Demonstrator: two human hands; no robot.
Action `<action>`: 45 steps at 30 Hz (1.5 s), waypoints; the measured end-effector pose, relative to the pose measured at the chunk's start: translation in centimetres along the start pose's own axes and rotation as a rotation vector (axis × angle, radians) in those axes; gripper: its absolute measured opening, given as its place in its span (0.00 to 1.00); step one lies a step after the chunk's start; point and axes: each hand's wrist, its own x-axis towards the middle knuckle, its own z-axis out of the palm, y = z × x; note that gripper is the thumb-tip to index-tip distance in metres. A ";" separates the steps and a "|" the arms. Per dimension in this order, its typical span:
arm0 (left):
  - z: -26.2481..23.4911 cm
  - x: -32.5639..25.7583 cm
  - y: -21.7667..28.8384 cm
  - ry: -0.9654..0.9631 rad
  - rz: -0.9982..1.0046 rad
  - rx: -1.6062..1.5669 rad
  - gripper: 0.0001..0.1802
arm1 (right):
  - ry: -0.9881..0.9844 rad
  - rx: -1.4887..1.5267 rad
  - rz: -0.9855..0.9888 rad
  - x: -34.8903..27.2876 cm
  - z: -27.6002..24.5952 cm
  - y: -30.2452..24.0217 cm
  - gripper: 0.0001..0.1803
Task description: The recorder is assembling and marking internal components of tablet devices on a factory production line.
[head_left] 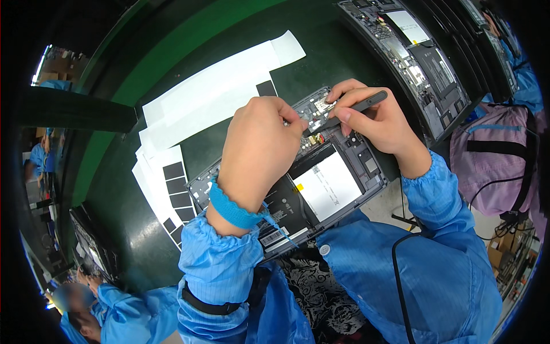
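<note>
While the left hand [260, 146] pinches at the opened grey tablet's circuit board [321, 112] (frame centre), the right hand [375, 117], gripping 1 slim dark stylus-like tool [358, 107], should probably press lightly.

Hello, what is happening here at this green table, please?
A person in blue sleeves works on an opened tablet lying on the green table. The right hand holds a dark pen-like tool over the circuit boards at the tablet's far end. The left hand pinches something small there too. White sheets with black patches lie to the left.
</note>
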 end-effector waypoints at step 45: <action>-8.3 -21.0 -18.6 0.337 -0.018 0.219 0.38 | -0.087 0.021 0.118 3.0 16.8 -10.0 0.10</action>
